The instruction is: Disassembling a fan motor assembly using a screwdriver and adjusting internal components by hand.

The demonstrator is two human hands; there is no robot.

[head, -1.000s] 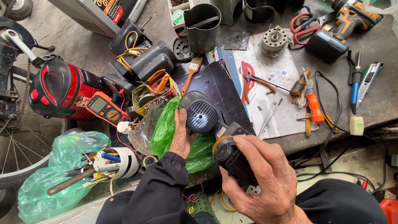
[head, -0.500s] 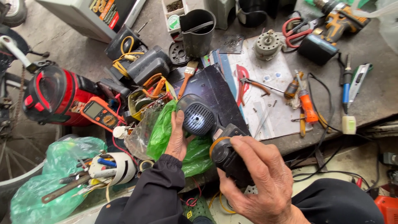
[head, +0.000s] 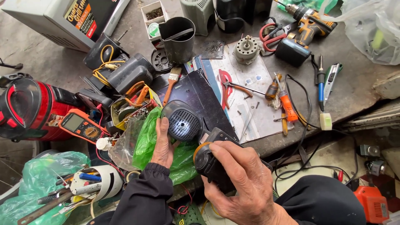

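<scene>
Both hands are gripping a black hair dryer (head: 196, 137): left hand (head: 163, 143) cupping its grilled end, which is pointing up-left, right hand (head: 241, 183) clasping its body.

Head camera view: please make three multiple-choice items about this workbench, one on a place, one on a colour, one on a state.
1. Where does the paintbrush lie?
A. beyond the left hand
B. under the cordless drill
C. inside the dark cup

2. What colour is the plastic bag beside the left hand?
A. red
B. white
C. green

3. How does the right hand stand to the black housing?
A. away from it
B. closed around it
C. flat under it

Answers:
1 A: the brush rests on the bench just past the round black grille that the left hand touches.
2 C: the crumpled bag is bright green.
3 B: the fingers wrap over the housing with the orange ring.
</scene>
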